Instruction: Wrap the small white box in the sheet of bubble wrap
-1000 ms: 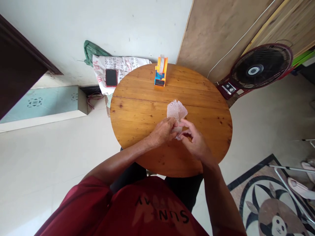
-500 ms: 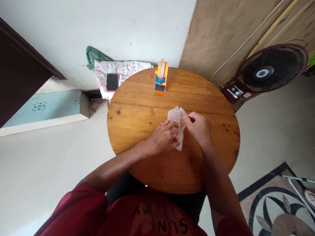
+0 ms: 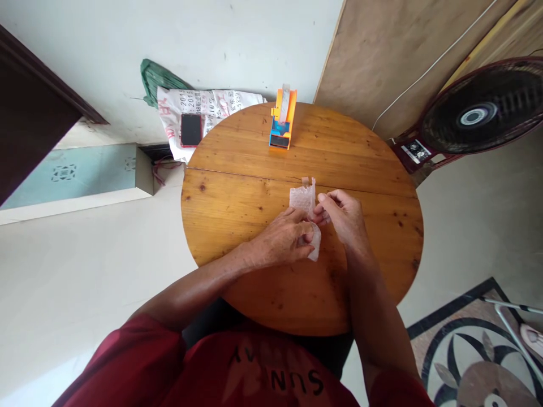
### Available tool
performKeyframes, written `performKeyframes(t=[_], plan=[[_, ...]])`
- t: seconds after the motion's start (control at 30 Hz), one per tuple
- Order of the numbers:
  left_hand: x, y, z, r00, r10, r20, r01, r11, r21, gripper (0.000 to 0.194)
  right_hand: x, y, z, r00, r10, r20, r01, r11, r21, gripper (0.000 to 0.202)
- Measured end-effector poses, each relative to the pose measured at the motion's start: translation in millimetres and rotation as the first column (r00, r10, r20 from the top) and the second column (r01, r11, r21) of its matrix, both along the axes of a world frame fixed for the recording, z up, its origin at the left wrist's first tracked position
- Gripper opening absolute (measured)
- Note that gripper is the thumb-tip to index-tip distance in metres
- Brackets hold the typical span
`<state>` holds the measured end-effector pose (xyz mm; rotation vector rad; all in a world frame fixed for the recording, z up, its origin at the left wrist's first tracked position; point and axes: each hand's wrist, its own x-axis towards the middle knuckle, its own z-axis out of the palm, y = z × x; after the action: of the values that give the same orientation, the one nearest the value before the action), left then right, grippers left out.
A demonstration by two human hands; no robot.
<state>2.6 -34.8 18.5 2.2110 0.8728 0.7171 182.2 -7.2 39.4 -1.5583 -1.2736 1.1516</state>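
A piece of pinkish-clear bubble wrap [image 3: 300,196] lies crumpled near the middle of the round wooden table [image 3: 237,226]. My left hand [image 3: 291,234] lies over it from the left, fingers curled and holding it against the tabletop; part of the wrap shows beyond the fingertips. On the right, my right hand [image 3: 341,213] pinches the wrap's right edge between thumb and fingers. A narrow fold of the wrap stands up between the hands. Whether anything is inside the wrap is hidden.
An orange and blue tape dispenser [image 3: 282,121] stands at the table's far edge. Beyond the table's left rim, a phone [image 3: 190,130] lies on a printed white sack [image 3: 172,107]. A dark red fan [image 3: 475,116] stands off to the right.
The right-hand edge of the bubble wrap has been drawn up and folded inward by my right hand. My left hand stays nearly in place. The view has shifted slightly.
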Motion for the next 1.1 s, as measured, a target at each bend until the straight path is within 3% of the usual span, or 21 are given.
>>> performKeyframes(t=[0.13,0.27,0.4,0.6,0.8,0.97,1.1], plan=[[1,-4,1.7,0.999,0.032,0.032,-0.032,0.999,0.015,0.003,4,-5,0.2,0.995,0.096,0.028,-0.096,0.995,-0.016,0.018],[2,-7,5.7,0.997,0.068,-0.045,-0.064,0.995,0.073,0.004,10,-4,-5.8,0.958,0.229,0.173,-0.236,0.971,0.022,0.017],[2,-7,6.8,0.993,0.040,-0.115,-0.024,0.990,0.141,0.008,15,-1,-14.0,0.901,0.263,0.346,-0.304,0.950,0.069,0.018],[1,-7,1.3,0.993,0.040,-0.108,-0.022,0.987,0.162,0.007,19,2,-19.2,0.848,0.227,0.479,-0.295,0.953,0.070,0.017],[2,-5,0.6,0.993,0.024,-0.114,-0.007,0.989,0.145,0.008,9,1,-18.0,0.718,0.166,0.676,-0.242,0.970,0.020,0.025],[1,-5,3.1,0.995,0.010,-0.104,0.003,0.992,0.123,0.006,6,9,-15.7,0.699,0.022,0.715,-0.100,0.993,0.067,0.035],[0,-5,5.6,0.994,-0.003,-0.106,0.014,0.995,0.101,0.006,5,27,-11.6,0.698,0.071,0.712,-0.100,0.995,-0.001,0.030]])
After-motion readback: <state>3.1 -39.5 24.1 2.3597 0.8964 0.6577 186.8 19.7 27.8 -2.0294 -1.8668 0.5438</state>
